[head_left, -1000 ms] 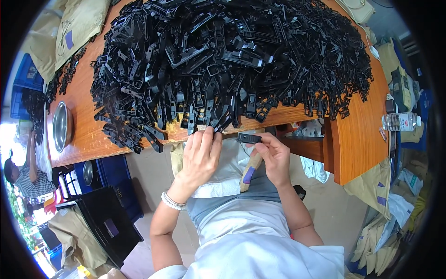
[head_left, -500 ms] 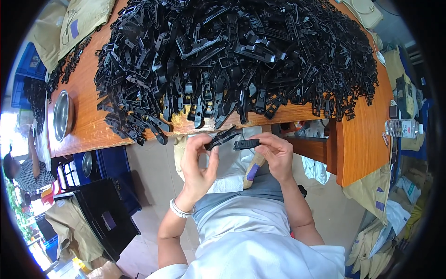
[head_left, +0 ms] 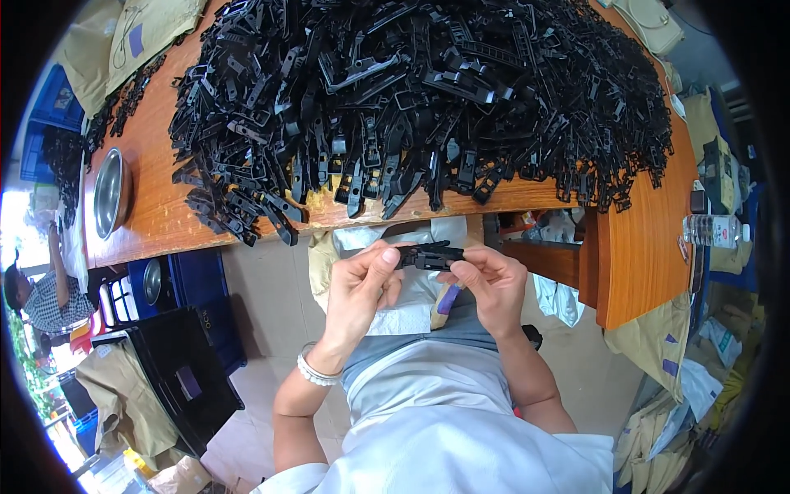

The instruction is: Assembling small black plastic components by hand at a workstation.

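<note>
Just off the table's near edge, my left hand [head_left: 360, 288] pinches a slim black plastic clip piece [head_left: 411, 249] between thumb and fingers. Facing it, my right hand [head_left: 496, 288] grips a blockier black plastic piece [head_left: 438, 262] by its right end. The two pieces touch and overlap between my fingertips, so where one stops and the other starts is hard to see. Beyond my hands, a big heap of similar black plastic pieces [head_left: 395, 115] covers the wooden table [head_left: 164, 198], with several hanging over its front edge.
A metal bowl [head_left: 113, 193] stands at the table's left. A clear bottle [head_left: 714, 231] lies at the right. Below left are a black crate [head_left: 185, 370] and a brown sack [head_left: 123, 399]; more bags [head_left: 658, 346] hang at the right. Another person [head_left: 53, 300] is far left.
The two black pieces, apart before, now meet between my hands. My left hand has turned and its fingers have curled in; my right hand has shifted only slightly.
</note>
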Demonstrator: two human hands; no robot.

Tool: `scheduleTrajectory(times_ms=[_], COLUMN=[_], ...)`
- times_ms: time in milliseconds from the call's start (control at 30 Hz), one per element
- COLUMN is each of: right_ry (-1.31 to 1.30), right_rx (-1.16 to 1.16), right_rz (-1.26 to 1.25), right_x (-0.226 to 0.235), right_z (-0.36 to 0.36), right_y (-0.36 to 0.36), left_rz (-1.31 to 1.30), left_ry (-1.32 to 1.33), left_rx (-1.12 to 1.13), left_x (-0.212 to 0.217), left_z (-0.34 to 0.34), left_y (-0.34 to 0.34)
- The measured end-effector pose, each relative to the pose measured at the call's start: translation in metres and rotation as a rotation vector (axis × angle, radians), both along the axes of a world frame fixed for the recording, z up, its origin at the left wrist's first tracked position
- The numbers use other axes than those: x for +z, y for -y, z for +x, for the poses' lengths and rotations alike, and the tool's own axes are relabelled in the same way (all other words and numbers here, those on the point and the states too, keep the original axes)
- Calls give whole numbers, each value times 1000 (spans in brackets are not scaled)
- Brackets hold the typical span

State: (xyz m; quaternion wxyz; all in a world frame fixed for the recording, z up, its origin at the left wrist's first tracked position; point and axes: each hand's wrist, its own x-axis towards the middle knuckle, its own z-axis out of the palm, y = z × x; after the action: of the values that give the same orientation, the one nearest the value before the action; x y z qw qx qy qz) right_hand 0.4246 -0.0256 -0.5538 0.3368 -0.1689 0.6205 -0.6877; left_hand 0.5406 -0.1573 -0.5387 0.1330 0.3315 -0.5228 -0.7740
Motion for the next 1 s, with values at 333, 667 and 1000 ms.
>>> scheduleTrajectory(times_ms=[333, 667, 1000], right_ry=[-260, 67, 31], right_rx=[47, 90, -38], right_rz=[28, -95, -65], right_x=[7, 13, -21], right_z=[4, 3, -30], right_y=[-3, -11, -18], left_rz=[56, -77, -1574], left_ry=[-47, -155, 79], left_rx=[7, -219, 53], left_x=[1, -3, -6], left_z=[-6, -13, -60], left_y=[-13, -16, 2])
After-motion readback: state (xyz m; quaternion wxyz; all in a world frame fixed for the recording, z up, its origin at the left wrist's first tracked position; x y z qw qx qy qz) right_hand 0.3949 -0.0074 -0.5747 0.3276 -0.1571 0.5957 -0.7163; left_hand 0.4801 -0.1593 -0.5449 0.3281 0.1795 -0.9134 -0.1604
